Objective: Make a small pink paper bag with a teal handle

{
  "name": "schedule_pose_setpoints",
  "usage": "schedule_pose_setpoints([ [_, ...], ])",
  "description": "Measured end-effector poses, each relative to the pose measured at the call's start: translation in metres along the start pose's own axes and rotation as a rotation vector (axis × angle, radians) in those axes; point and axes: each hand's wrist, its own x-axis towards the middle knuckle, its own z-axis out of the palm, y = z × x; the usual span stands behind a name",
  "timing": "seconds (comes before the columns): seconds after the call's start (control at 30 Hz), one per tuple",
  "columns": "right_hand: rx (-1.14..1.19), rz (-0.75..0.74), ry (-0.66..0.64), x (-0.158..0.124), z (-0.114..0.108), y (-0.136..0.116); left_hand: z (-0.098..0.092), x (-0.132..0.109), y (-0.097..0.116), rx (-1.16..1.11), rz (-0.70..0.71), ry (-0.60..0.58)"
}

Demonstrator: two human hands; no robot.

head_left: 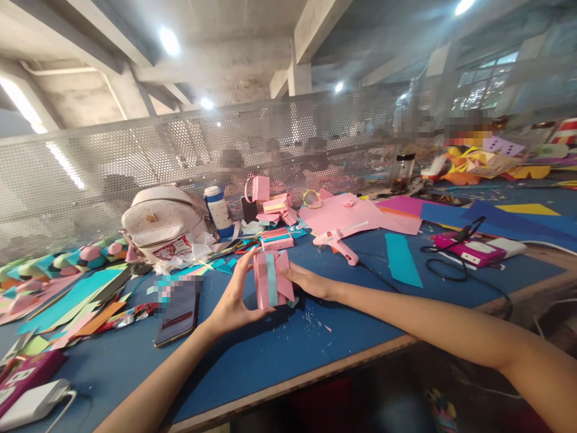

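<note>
Between my two hands is a pink paper box (262,282) with a light blue strip (271,279) running down its front. My left hand (232,300) grips the box from the left, thumb along its bottom edge and fingers at the top. On the right side, my right hand (311,281) pinches a pink flap (284,273) that sticks out at a slant. Just behind lies another pink paper box (277,240) with a blue strip. A pink glue gun (338,243) rests on the blue table to the right, its nozzle pointing right.
A phone (178,319) lies left of my left hand. Farther back stand a white backpack (166,219), a blue-and-white bottle (219,210) and more pink paper boxes (274,204). Pink sheets (347,213), a teal strip (402,258) and a magenta power strip (471,249) with cables lie right.
</note>
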Motion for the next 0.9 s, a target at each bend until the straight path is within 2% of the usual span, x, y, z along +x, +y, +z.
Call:
schedule_pose_setpoints([
  [0.47,-0.146,-0.068,-0.01,-0.0021,0.0037,-0.0047,-0.0001,0.0007,0.003,0.049,0.008,-0.014],
  [0.73,-0.154,-0.033,-0.007,0.0003,0.0021,-0.0038,0.0016,0.0,0.0037,0.083,0.05,-0.01],
  [0.9,-0.169,-0.069,-0.015,-0.001,0.0046,-0.0051,0.0018,0.0,0.0013,0.104,0.06,-0.018],
])
